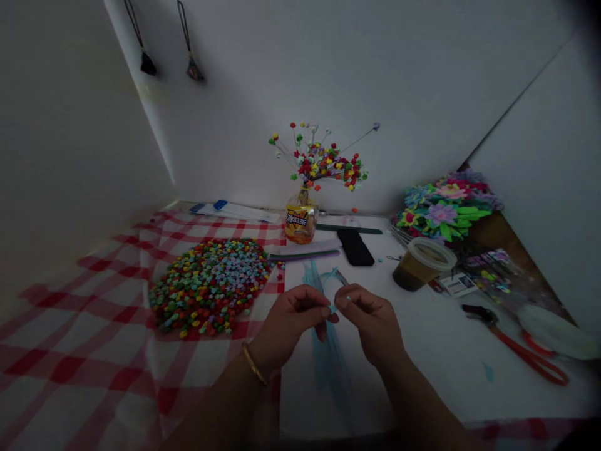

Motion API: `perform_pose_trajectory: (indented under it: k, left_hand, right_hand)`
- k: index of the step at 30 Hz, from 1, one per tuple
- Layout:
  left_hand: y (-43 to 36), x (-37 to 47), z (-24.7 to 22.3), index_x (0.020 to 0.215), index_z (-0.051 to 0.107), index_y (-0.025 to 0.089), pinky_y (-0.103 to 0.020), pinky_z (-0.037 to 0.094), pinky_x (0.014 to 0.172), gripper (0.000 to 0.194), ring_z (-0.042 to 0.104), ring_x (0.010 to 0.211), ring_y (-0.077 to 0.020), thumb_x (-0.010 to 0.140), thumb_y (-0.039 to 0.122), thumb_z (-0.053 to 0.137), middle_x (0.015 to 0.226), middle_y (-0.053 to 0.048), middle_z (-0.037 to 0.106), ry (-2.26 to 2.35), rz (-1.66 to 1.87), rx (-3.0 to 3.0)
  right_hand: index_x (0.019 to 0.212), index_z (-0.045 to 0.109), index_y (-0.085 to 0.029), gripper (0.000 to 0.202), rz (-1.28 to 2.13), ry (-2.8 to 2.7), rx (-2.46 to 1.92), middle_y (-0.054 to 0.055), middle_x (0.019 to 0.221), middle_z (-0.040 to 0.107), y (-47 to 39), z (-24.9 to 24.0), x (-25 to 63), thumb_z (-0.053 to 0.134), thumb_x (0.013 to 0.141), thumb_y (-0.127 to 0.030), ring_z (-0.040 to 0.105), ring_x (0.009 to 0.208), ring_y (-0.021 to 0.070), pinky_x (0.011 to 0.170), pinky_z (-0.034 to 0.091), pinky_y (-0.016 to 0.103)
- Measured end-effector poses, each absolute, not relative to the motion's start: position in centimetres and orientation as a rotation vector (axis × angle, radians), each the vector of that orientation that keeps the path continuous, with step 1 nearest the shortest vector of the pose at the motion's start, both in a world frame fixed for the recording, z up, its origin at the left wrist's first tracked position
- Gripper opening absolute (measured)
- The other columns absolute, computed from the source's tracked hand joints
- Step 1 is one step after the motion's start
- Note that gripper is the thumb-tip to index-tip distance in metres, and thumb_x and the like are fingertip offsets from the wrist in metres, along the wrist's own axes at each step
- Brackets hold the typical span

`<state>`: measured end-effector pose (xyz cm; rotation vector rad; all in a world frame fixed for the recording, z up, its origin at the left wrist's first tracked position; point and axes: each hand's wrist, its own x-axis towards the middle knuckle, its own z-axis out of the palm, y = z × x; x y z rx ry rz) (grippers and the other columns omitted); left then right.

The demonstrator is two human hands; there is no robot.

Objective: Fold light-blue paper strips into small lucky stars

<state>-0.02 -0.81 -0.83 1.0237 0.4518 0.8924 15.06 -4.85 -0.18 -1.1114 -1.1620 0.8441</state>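
Note:
Between my two hands is a small light blue paper strip [333,308], partly hidden by the fingertips. My left hand [297,322], with a gold bangle at the wrist, pinches its left end between thumb and finger. On the other side my right hand [373,321] is closed in a pinch at the strip's right end. Beneath the hands, long light blue paper strips [323,360] lie on the white board [404,388]. A big heap of small folded paper stars [213,282] in many colours rests to the left on the red-and-white checked cloth [66,369].
Behind the hands stand a bottle [300,219] with star-tipped stems [328,163] and a black phone [355,247]. To the right are a plastic tub of dark liquid [422,264], fluffy craft flowers [444,203] and an orange strap [528,356]. A white wall [244,75] closes the back.

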Motion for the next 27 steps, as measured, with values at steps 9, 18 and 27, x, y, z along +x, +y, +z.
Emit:
perform_pose_trajectory:
  k: [9, 18, 27]
  left_hand:
    - [-0.87, 0.13, -0.91, 0.075, 0.06, 0.013, -0.022, 0.041, 0.047, 0.01, 0.055, 0.045, -0.0083, 0.072, 0.016, 0.069, 0.064, -0.001, 0.067, 0.461, 0.938, 1.038]
    - [-0.56, 0.15, -0.31, 0.076, 0.06, 0.014, -0.024, 0.043, 0.051, 0.016, 0.056, 0.048, -0.0105, 0.069, 0.022, 0.072, 0.056, 0.002, 0.06, 0.542, 0.99, 1.122]
    - [-0.65, 0.16, -0.85, 0.073, 0.058, 0.014, -0.024, 0.044, 0.058, 0.01, 0.056, 0.056, -0.0108, 0.074, 0.021, 0.065, 0.058, 0.002, 0.059, 0.558, 1.009, 1.223]
  right_hand:
    - [0.057, 0.065, -0.021, 0.018, 0.821, -1.17, -1.103, 0.001, 0.074, 0.06, -4.79, -0.44, 15.05, 0.07, 0.072, -0.028, 0.055, 0.073, 0.017, 0.073, 0.044, 0.035]
    - [0.072, 0.07, -0.023, 0.007, 0.797, -1.383, -1.158, 0.003, 0.084, 0.063, -4.69, -0.21, 15.37, 0.07, 0.074, -0.03, 0.058, 0.081, 0.0197, 0.078, 0.045, 0.036]
    - [0.072, 0.069, -0.021, 0.005, 0.611, -1.412, -1.159, 0.004, 0.079, 0.063, -4.73, -0.32, 15.05, 0.068, 0.074, -0.025, 0.059, 0.081, 0.0201, 0.077, 0.046, 0.035]
